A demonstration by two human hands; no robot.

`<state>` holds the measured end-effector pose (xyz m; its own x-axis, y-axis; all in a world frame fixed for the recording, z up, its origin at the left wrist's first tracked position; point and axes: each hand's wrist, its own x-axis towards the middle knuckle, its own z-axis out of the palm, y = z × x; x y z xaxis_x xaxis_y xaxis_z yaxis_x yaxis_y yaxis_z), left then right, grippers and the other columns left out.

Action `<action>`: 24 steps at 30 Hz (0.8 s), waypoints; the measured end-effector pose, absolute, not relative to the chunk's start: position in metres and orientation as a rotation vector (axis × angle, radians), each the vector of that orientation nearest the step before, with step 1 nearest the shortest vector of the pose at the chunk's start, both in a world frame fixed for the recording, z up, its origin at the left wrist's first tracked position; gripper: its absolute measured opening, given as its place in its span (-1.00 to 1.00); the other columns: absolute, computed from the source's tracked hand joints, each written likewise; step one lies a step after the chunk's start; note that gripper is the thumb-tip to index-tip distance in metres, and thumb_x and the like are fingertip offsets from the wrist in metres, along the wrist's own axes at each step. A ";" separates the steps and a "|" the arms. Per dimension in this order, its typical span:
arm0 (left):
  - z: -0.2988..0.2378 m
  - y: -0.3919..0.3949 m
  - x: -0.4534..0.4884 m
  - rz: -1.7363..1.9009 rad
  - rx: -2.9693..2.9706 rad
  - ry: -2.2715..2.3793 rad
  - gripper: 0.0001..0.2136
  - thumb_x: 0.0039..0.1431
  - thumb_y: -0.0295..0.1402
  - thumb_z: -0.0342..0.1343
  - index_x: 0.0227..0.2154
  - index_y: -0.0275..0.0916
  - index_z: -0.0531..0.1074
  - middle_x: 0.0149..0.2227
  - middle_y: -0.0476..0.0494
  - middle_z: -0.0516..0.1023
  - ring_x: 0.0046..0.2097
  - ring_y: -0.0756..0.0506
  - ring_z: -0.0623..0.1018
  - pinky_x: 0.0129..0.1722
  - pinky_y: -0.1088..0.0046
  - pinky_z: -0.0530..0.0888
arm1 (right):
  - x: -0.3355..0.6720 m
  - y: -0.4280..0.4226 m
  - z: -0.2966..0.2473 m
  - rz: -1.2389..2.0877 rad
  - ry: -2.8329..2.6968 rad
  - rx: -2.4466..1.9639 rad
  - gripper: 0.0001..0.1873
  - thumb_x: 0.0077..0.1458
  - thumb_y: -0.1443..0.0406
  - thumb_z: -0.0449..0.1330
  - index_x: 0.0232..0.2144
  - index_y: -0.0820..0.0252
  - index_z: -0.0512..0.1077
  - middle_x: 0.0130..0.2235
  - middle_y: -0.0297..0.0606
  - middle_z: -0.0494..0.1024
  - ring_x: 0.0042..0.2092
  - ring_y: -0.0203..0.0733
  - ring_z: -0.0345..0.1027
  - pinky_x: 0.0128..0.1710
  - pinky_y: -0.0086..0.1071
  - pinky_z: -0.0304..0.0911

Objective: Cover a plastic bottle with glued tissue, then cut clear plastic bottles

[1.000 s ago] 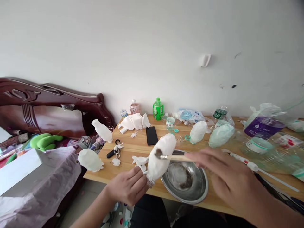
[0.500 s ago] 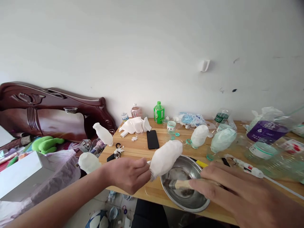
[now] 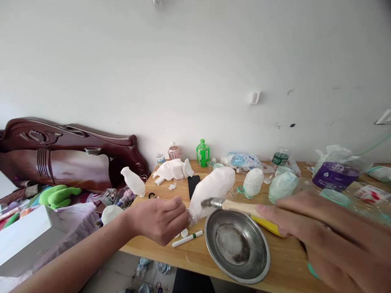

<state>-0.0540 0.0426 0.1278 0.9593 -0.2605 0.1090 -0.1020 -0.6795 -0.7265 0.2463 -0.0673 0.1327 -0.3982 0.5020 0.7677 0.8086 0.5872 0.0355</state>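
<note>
My left hand (image 3: 161,221) is closed on the lower end of a white paper-covered form (image 3: 215,185), holding it tilted above the wooden table. Its fingers hide that end. In my right hand (image 3: 330,240) is a paintbrush (image 3: 240,206) with a pale wooden handle. The brush tip lies against the lower right side of the form. Below the brush, a metal bowl (image 3: 208,254) stands on the table (image 3: 161,244) with a little cloudy liquid in its bottom. A yellow object (image 3: 269,226) lies partly under my right hand.
A capped marker (image 3: 187,239) lies left of the bowl. Behind are white paper sheets (image 3: 174,169), a black phone (image 3: 193,186) and a green bottle (image 3: 203,154). More covered forms (image 3: 253,182) stand to the right, near clear plastic bottles and a purple-labelled jug (image 3: 334,176).
My right hand has lifted the paintbrush from the bowl up to the white form. The bowl appears lower in view, and the marker beside it now shows.
</note>
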 end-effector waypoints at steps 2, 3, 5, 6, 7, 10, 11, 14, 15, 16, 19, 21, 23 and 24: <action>0.130 0.042 -0.053 -0.241 -2.286 0.285 -0.82 0.20 -0.53 0.07 -0.48 -0.31 0.50 -0.52 -0.06 0.37 -0.48 -0.08 0.39 -0.34 0.25 0.34 | 0.242 -0.069 0.134 -0.563 -2.079 -1.025 -0.50 0.23 0.46 -0.11 0.06 -0.08 0.39 -0.13 -0.36 0.57 -0.14 -0.19 0.50 -0.06 -0.38 0.38; 0.132 0.042 -0.053 -0.236 -2.267 0.309 -0.82 0.20 -0.53 0.06 -0.47 -0.31 0.51 -0.50 -0.07 0.39 -0.46 -0.09 0.40 -0.32 0.25 0.35 | 0.240 -0.070 0.133 -0.604 -2.125 -0.969 -0.52 0.22 0.46 -0.10 0.04 -0.04 0.41 -0.16 -0.35 0.58 -0.18 -0.19 0.50 -0.06 -0.37 0.38; 0.135 0.041 -0.052 -0.227 -2.241 0.346 -0.80 0.22 -0.53 0.04 -0.45 -0.30 0.53 -0.47 -0.09 0.42 -0.44 -0.08 0.42 -0.27 0.27 0.37 | 0.236 -0.070 0.131 -0.699 -2.189 -0.876 -0.57 0.23 0.44 -0.08 -0.01 0.03 0.45 -0.21 -0.34 0.60 -0.26 -0.20 0.50 -0.10 -0.34 0.40; 0.137 0.041 -0.052 -0.224 -2.237 0.358 -0.79 0.23 -0.52 0.04 -0.46 -0.29 0.54 -0.46 -0.09 0.43 -0.43 -0.07 0.42 -0.25 0.28 0.38 | 0.237 -0.068 0.130 -0.725 -2.217 -0.864 -0.58 0.23 0.43 -0.08 -0.01 0.05 0.45 -0.22 -0.32 0.60 -0.26 -0.19 0.50 -0.12 -0.32 0.41; 0.139 0.040 -0.052 -0.221 -2.238 0.364 -0.78 0.23 -0.51 0.03 -0.46 -0.28 0.54 -0.46 -0.09 0.44 -0.43 -0.07 0.42 -0.23 0.29 0.39 | 0.240 -0.066 0.130 -0.731 -2.235 -0.878 -0.56 0.22 0.43 -0.08 0.01 0.05 0.44 -0.20 -0.31 0.60 -0.23 -0.18 0.51 -0.13 -0.32 0.40; 0.143 0.038 -0.057 -0.200 -2.219 0.353 -0.79 0.24 -0.47 0.05 -0.43 -0.27 0.56 -0.44 -0.10 0.47 -0.42 -0.08 0.45 -0.23 0.29 0.42 | 0.259 -0.053 0.135 -0.712 -2.177 -1.041 -0.50 0.19 0.48 -0.07 0.10 0.07 0.39 -0.11 -0.26 0.55 -0.10 -0.17 0.47 -0.05 -0.32 0.32; 0.144 0.037 -0.060 -0.195 -2.206 0.344 -0.80 0.24 -0.45 0.05 -0.40 -0.28 0.57 -0.42 -0.11 0.49 -0.40 -0.09 0.47 -0.24 0.29 0.43 | 0.267 -0.049 0.137 -0.738 -2.144 -1.052 -0.50 0.18 0.50 -0.06 0.10 0.09 0.38 -0.09 -0.24 0.54 -0.10 -0.18 0.46 0.00 -0.34 0.29; 0.137 0.034 -0.074 -0.267 -2.220 0.280 -0.81 0.22 -0.46 0.05 -0.38 -0.29 0.57 -0.38 -0.15 0.54 -0.36 -0.12 0.51 -0.31 0.29 0.46 | 0.287 -0.041 0.139 -0.808 -2.024 -1.089 -0.51 0.15 0.55 -0.06 0.05 0.13 0.39 -0.09 -0.22 0.52 -0.10 -0.21 0.45 0.03 -0.40 0.28; 0.130 0.032 -0.079 -0.332 -2.241 0.240 -0.82 0.20 -0.47 0.06 -0.40 -0.28 0.57 -0.39 -0.17 0.55 -0.35 -0.13 0.52 -0.33 0.28 0.46 | 0.290 -0.041 0.137 -0.808 -1.978 -1.118 -0.49 0.14 0.57 -0.07 0.04 0.11 0.39 -0.10 -0.24 0.52 -0.11 -0.23 0.45 0.01 -0.43 0.30; 0.122 0.031 -0.084 -0.432 -2.252 0.191 -0.84 0.17 -0.50 0.08 -0.44 -0.26 0.55 -0.40 -0.17 0.56 -0.34 -0.14 0.53 -0.35 0.27 0.47 | 0.291 -0.042 0.135 -0.793 -1.927 -1.153 -0.48 0.13 0.58 -0.07 0.04 0.10 0.38 -0.11 -0.25 0.52 -0.11 -0.24 0.46 -0.02 -0.46 0.32; 0.090 0.024 -0.096 -0.739 -2.240 -0.010 -0.83 0.12 -0.54 0.11 -0.51 -0.22 0.51 -0.40 -0.18 0.58 -0.30 -0.16 0.55 -0.37 0.26 0.50 | 0.283 -0.048 0.126 -0.704 -1.909 -1.119 -0.48 0.12 0.57 -0.04 0.05 0.08 0.37 -0.12 -0.23 0.52 -0.12 -0.23 0.47 -0.10 -0.48 0.37; 0.071 0.019 -0.099 -0.874 -2.212 -0.142 -0.82 0.14 -0.56 0.08 -0.51 -0.25 0.51 -0.40 -0.20 0.58 -0.26 -0.18 0.57 -0.34 0.24 0.52 | 0.274 -0.049 0.121 -0.571 -2.019 -1.011 -0.54 0.16 0.51 -0.02 0.04 0.08 0.39 -0.15 -0.24 0.53 -0.14 -0.25 0.48 -0.16 -0.51 0.39; 0.058 0.013 -0.098 -0.921 -2.200 -0.268 -0.79 0.18 -0.59 0.03 -0.48 -0.28 0.52 -0.40 -0.20 0.59 -0.26 -0.16 0.59 -0.30 0.26 0.53 | 0.266 -0.045 0.121 -0.453 -2.065 -0.951 -0.56 0.18 0.49 -0.04 0.01 0.06 0.40 -0.19 -0.28 0.54 -0.20 -0.31 0.49 -0.22 -0.55 0.39; 0.055 0.010 -0.096 -0.924 -2.203 -0.323 -0.78 0.20 -0.60 0.01 -0.46 -0.30 0.52 -0.40 -0.20 0.59 -0.26 -0.14 0.59 -0.29 0.27 0.53 | 0.263 -0.042 0.122 -0.427 -2.024 -0.957 -0.55 0.18 0.51 -0.05 0.00 0.04 0.41 -0.21 -0.31 0.54 -0.23 -0.33 0.49 -0.24 -0.55 0.39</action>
<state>-0.0962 0.0103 0.0550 0.7121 -0.0423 0.7008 0.4698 -0.7130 -0.5205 0.2632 -0.0419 0.1218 -0.3597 0.4732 0.8042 0.7576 0.6513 -0.0444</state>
